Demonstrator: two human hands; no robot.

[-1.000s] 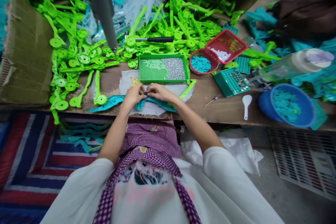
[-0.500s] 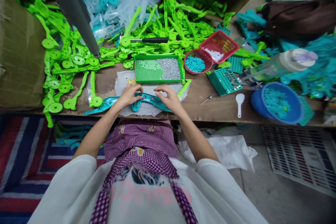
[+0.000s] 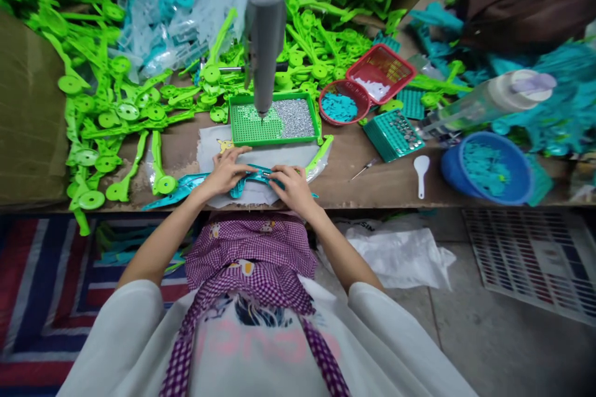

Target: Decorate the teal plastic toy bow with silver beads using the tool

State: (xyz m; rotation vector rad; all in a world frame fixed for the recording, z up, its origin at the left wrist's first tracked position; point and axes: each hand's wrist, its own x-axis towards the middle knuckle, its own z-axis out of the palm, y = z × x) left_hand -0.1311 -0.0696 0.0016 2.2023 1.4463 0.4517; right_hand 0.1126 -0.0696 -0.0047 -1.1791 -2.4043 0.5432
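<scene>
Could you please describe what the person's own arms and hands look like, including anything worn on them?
Both hands, the left hand and the right hand, are bare: no gloves, rings or watch show. The forearms are bare too. Short white sleeves end about the elbows, and a purple-and-white checked apron with small cartoon prints hangs between the arms.

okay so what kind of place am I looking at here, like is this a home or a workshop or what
Most likely a small workshop for assembling plastic parts. The wooden bench is heaped with identical green plastic pieces, a green tray holds tiny metal fasteners, a grey hanging tool dangles above it, and both hands press a teal part.
</scene>
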